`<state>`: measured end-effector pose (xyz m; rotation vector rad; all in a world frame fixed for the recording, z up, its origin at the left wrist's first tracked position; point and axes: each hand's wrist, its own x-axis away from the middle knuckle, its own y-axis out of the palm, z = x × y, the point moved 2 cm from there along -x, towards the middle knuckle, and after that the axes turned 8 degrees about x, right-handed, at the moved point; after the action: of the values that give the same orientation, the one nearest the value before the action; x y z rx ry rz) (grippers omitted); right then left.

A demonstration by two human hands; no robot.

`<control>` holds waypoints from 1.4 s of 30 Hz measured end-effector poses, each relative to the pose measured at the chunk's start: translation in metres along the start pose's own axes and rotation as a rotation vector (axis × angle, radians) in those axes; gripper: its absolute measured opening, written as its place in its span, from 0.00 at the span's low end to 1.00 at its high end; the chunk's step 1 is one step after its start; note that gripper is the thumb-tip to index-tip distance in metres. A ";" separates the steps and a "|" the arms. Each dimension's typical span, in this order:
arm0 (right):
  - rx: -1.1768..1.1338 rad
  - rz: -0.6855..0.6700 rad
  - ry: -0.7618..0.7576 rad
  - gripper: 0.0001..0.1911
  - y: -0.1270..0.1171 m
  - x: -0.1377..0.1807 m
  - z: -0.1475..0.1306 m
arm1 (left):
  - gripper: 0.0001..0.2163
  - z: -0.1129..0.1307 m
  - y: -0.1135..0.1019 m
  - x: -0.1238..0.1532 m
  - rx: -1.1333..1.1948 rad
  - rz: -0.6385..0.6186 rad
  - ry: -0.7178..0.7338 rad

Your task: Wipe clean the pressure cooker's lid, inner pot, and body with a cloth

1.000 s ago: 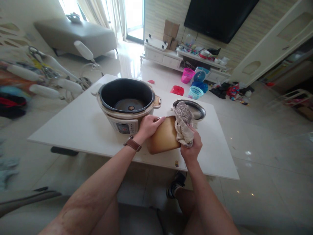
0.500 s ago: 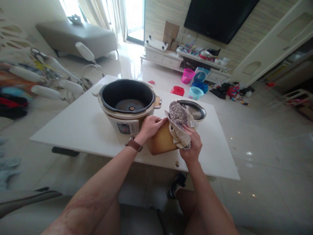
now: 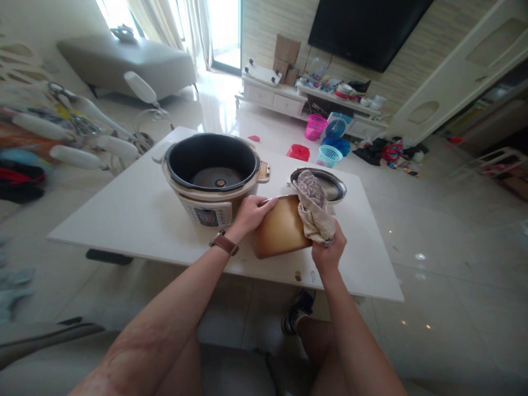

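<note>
A gold-brown inner pot (image 3: 281,228) is tilted above the front of the white table. My left hand (image 3: 251,214) grips its rim on the left, fingers closed. In my right hand (image 3: 331,250) a grey-and-beige patterned cloth (image 3: 315,212) is bunched against the pot's right side. That hand's fingers are partly hidden behind the cloth. Just left of the pot stands the white electric cooker (image 3: 210,181), its dark inside uncovered. Behind the cloth, the cooker's round lid (image 3: 336,184) lies on the table with its metal underside up.
The white table (image 3: 124,220) has a small brown object (image 3: 297,275) near its front edge. Beyond it on the floor are a light-blue basket (image 3: 329,157), a red container (image 3: 298,152) and a pink basket (image 3: 315,127). A white lamp-like fixture (image 3: 94,113) stands at left.
My right hand and the cloth have shifted right along the pot, baring more of its side. My left hand stays on the rim. The view has moved slightly.
</note>
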<state>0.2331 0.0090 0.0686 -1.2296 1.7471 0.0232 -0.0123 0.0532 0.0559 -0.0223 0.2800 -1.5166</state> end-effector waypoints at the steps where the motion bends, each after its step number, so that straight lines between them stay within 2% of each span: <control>1: -0.009 0.006 0.006 0.18 0.001 0.000 0.001 | 0.31 0.000 0.000 0.000 0.005 -0.001 -0.002; 9: -0.065 0.031 0.063 0.21 0.005 0.006 0.007 | 0.32 0.002 -0.003 -0.001 -0.031 0.005 -0.038; 13: -0.110 0.041 0.108 0.19 0.008 0.008 0.008 | 0.32 0.005 -0.006 -0.001 -0.042 0.000 -0.023; 23: -0.284 0.037 0.456 0.18 0.022 0.006 0.029 | 0.32 0.010 -0.015 0.001 -0.048 -0.016 -0.008; 33: -0.404 0.110 0.742 0.18 0.035 0.015 0.051 | 0.31 0.012 -0.016 0.001 -0.072 -0.013 0.013; 37: -0.338 0.089 0.707 0.18 0.034 0.014 0.048 | 0.31 0.012 -0.016 0.001 -0.075 -0.022 0.006; 42: -0.222 0.045 0.466 0.17 0.024 0.007 0.027 | 0.32 0.013 -0.016 0.000 -0.093 -0.032 0.001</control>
<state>0.2332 0.0295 0.0384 -1.4375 2.2220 -0.0474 -0.0251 0.0499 0.0709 -0.1000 0.3528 -1.5349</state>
